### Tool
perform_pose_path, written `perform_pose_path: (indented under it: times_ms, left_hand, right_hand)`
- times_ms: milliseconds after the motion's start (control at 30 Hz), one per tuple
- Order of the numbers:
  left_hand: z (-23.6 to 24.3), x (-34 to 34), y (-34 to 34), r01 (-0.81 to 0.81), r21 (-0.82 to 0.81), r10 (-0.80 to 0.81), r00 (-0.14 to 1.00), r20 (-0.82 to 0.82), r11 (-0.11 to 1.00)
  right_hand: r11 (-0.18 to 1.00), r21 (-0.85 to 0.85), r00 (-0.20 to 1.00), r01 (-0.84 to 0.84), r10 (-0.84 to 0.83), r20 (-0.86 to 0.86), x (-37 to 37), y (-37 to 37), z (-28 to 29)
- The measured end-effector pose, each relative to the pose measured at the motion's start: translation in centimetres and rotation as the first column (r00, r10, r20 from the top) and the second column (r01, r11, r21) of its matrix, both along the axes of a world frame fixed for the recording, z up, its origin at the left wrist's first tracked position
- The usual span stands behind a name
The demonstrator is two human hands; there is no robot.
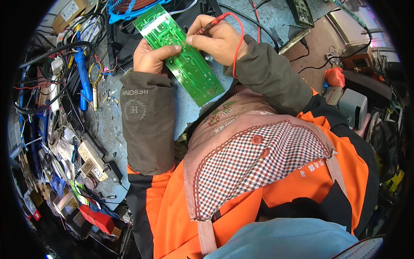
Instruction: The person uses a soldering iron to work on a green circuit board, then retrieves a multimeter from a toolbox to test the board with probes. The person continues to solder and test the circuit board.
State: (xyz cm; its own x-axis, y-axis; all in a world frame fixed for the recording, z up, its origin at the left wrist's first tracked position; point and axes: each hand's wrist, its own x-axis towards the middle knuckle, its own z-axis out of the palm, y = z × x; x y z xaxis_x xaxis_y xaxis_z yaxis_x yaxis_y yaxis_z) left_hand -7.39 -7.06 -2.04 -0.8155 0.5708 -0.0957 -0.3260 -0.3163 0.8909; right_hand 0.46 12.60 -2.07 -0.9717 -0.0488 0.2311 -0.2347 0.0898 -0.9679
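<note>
A long green circuit board (194,80) is tilted in front of me, its traces and solder points facing up. My left hand (151,57) grips the board's left edge, with the thumb lying on its face. Over the board's right edge, my right hand (224,43) is closed around a red test probe (210,26). A red wire (241,36) loops from the probe down past my right wrist. The probe's tip is hidden by my fingers, so I cannot tell whether it touches the board.
Behind the board lies a blue-rimmed round part with reddish-brown rings (133,7). A blue tool (84,77), tangled black cables (56,49) and a power strip (91,159) crowd the left. A red box (98,219) sits lower left; an orange-red plastic bag (334,77) is at right.
</note>
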Motion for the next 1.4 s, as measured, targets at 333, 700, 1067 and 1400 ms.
perform_pose_path:
  times_ms: [333, 700, 1067, 1400]
  left_hand:
    - [0.16, -0.05, 0.14, 0.000, -0.008, 0.000, 1.000, 0.006, 1.000]
    - [-0.02, -0.15, 0.07, 0.007, -0.017, -0.007, 1.000, 0.004, 1.000]
    - [-0.08, -0.02, 0.05, 0.000, -0.021, 0.000, 1.000, -0.019, 1.000]
    - [0.11, 0.10, 0.16, -0.057, -0.040, 0.054, 0.996, -0.070, 0.998]
  right_hand:
    - [0.999, 0.023, 0.999, 0.029, -0.028, -0.036, -0.08, 0.14, -0.01]
    - [0.999, -0.037, 1.000, -0.012, 0.012, 0.006, 0.01, 0.10, 0.32]
    - [1.000, -0.005, 1.000, -0.022, 0.022, -0.015, -0.11, 0.17, -0.08]
    - [0.998, 0.051, 0.990, 0.024, -0.017, -0.138, 0.41, -0.48, 0.59]
